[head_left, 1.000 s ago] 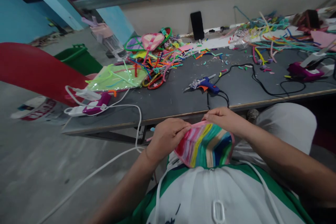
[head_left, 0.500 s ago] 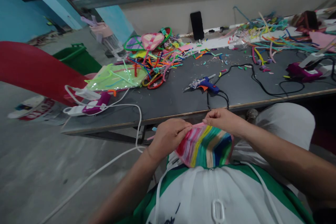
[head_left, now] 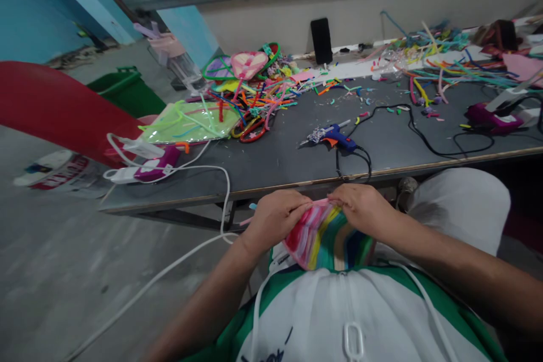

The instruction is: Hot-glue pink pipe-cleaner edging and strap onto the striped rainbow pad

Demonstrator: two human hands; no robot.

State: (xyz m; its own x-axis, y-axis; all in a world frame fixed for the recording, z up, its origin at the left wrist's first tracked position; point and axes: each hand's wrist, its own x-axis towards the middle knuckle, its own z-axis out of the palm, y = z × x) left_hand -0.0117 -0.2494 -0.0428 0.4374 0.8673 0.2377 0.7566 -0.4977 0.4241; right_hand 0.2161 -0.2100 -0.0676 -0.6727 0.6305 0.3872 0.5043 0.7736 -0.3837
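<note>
A rainbow-striped piece (head_left: pixel 326 237), which looks made of pipe cleaners laid side by side, rests in my lap against my shirt. Along its top runs a pink edge. My left hand (head_left: pixel 278 215) pinches that edge at its left end, thumb against fingers. Close beside it, my right hand (head_left: pixel 360 206) is closed on the same edge and covers the upper right part of the stripes. Beyond the table's front edge, a blue glue gun (head_left: pixel 337 137) lies on its side, its nozzle pointing left.
On the grey table (head_left: pixel 271 164) a heap of coloured pipe cleaners (head_left: pixel 263 99) lies at left, near a green packet (head_left: pixel 190 121). A phone (head_left: pixel 321 41) leans on the wall. A white cable (head_left: pixel 224 198) hangs over the front edge; a black cord (head_left: pixel 418 130) crosses the right side.
My right hand has turned flatter over the striped piece and now covers more of its upper right. My left hand keeps its pinch almost unmoved. The view has shifted slightly.
</note>
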